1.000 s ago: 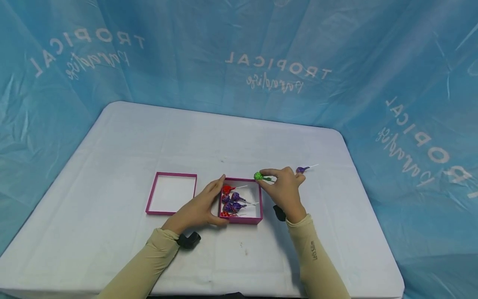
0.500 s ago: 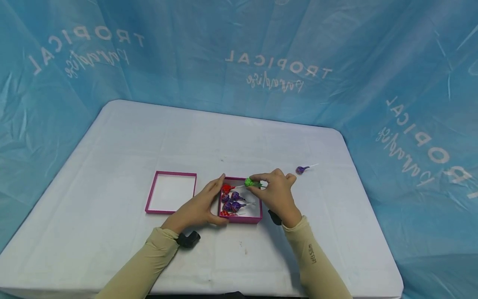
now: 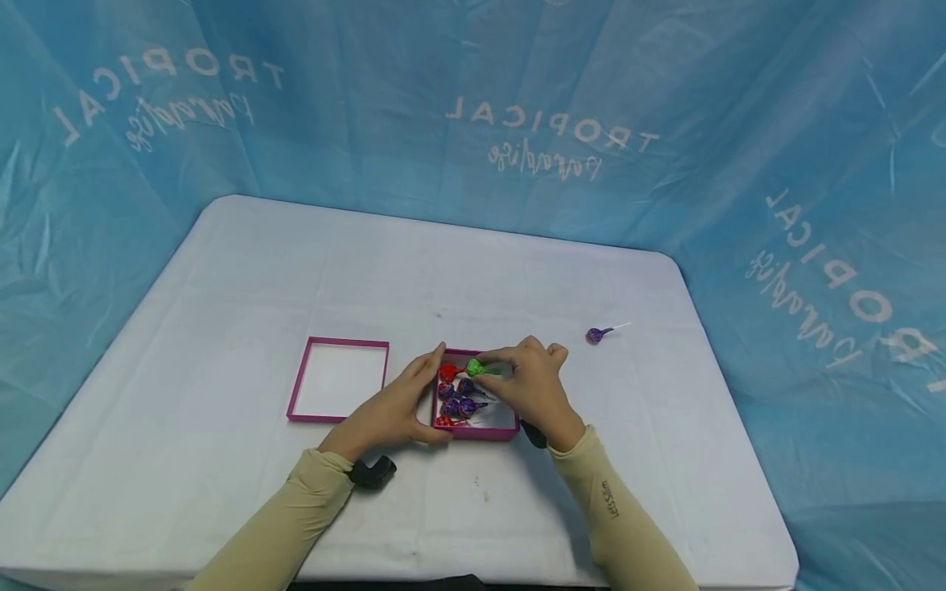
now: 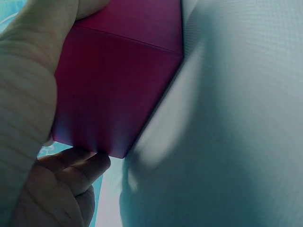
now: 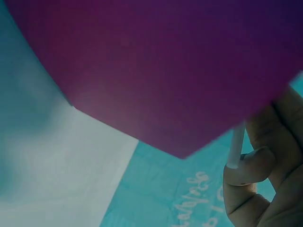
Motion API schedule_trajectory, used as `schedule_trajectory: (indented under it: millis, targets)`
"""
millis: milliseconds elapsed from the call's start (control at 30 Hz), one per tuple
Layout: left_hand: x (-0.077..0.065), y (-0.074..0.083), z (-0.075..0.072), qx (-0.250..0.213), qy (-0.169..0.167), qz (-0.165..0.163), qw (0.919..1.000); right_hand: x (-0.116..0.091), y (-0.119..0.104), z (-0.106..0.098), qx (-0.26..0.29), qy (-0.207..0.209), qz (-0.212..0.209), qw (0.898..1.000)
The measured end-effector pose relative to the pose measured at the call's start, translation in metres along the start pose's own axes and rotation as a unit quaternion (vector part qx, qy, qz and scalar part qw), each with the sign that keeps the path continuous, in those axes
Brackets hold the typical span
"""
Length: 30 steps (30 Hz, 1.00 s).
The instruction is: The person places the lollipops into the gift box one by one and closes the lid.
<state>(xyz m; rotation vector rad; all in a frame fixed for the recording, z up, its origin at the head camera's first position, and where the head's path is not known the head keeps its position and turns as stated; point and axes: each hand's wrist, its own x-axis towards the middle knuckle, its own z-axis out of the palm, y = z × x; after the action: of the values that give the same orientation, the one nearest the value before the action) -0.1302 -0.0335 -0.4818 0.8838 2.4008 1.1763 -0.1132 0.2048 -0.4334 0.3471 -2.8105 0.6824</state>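
A magenta box (image 3: 484,434) with a white inside stands on the table, holding red and purple lollipops (image 3: 467,408) along its left part. My left hand (image 3: 386,417) grips the box's left side, thumb at the near corner and fingers at the far one; the left wrist view shows fingertips against the magenta wall (image 4: 113,90). Over the box's far part, my right hand (image 3: 534,390) pinches a green lollipop (image 3: 475,368) beside the red one (image 3: 447,372). In the right wrist view, a white stick (image 5: 236,146) shows by the fingers, while the box wall hides the candy.
A shallow magenta-rimmed lid (image 3: 340,382) lies to the left of the box, white inside up. One purple lollipop (image 3: 594,336) rests on the white tablecloth (image 3: 414,271) at the right. Blue printed sheeting (image 3: 414,98) hangs behind the table.
My right hand has carried the green lollipop leftward, from beyond the box's far right corner into the box beside the red one. The left hand has kept its grip on the box.
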Motion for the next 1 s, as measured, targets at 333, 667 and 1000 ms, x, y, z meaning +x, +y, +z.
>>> schedule_trajectory:
  millis: [333, 667, 1000]
  targets:
    - [0.000, 0.000, 0.000, -0.003, 0.000, 0.000, 1.0000, -0.002, 0.003, 0.013, 0.003, -0.005, -0.025, 1.000]
    - [0.000, 0.001, 0.000, 0.000, 0.002, 0.003, 1.0000, -0.002, 0.006, 0.022, -0.037, -0.002, -0.019, 0.999]
    - [0.000, 0.000, 0.000, -0.003, 0.002, 0.004, 1.0000, -0.002, 0.005, 0.024, -0.057, 0.030, -0.045, 0.997]
